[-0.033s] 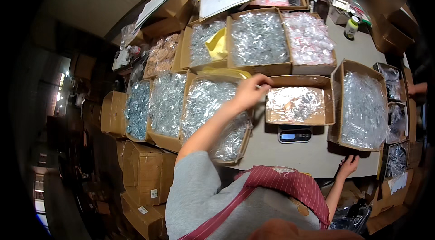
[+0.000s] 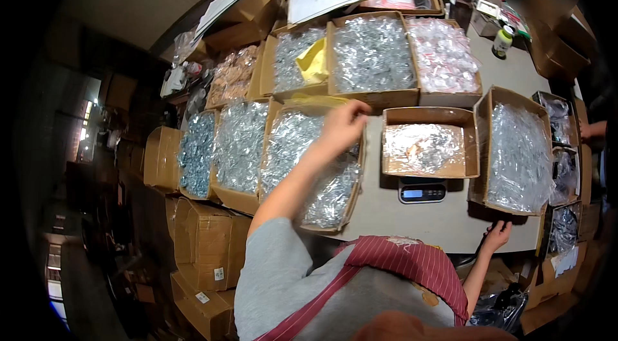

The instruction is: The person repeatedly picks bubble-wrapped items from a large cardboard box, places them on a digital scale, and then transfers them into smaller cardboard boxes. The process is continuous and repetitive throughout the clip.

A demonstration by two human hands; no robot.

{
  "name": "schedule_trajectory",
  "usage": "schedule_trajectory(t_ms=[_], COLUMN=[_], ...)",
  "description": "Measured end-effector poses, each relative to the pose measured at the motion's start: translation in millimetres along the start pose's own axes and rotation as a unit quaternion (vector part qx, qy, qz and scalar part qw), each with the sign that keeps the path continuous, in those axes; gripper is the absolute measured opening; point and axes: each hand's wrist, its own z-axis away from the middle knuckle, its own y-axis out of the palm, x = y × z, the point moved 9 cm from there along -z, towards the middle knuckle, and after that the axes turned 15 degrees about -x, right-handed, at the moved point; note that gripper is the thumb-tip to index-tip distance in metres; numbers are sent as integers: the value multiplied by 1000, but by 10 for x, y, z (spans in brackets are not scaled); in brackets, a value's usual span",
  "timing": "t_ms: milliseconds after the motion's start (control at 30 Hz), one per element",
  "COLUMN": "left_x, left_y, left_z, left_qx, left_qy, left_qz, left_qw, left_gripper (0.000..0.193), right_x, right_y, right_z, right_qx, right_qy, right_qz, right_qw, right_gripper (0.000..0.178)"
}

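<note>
My left hand (image 2: 343, 123) is stretched out over the far end of the long cardboard box (image 2: 309, 167) that sits against the desk's left edge, full of small clear packets that glint silver. My fingers (image 2: 358, 108) are curled and nearly closed, pinched together above the box's far rim, right by the near left corner of the tray box (image 2: 430, 148) on the scale (image 2: 421, 192). Whether a packet is between them I cannot tell; nothing shows clearly in the pinch. My right hand (image 2: 496, 236) rests at the desk's near edge, fingers spread and flat on the top, holding nothing, just in front of the tall box (image 2: 512, 151) of clear bags at the right.

The risk, as I judge it, is in the packets themselves. They are slick, crinkled and all alike, heaped loosely, so a light pinch could drag up two at once or let one slide away. Anything dropped at this spot could fall into the narrow gap between the long box and the tray box. My forearm lies across the heap, and a careless sweep could push packets over the low wall. The tray box sits only on the small scale, overhanging it, so a knock to its corner could shift or tip it.
</note>
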Motion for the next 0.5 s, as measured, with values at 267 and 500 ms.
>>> schedule_trajectory(t_ms=[267, 500], left_x=[1180, 1524], left_y=[-880, -1785], left_z=[532, 705], left_qx=[-91, -193], left_qy=[59, -139], left_qz=[-163, 308], left_qw=[981, 921], left_gripper=[20, 13], right_x=[267, 360], right_y=[-39, 148], right_z=[86, 948], right_qx=[-147, -77], right_qy=[-231, -253], right_qz=[165, 158], right_qw=[947, 951], right_gripper=[40, 23])
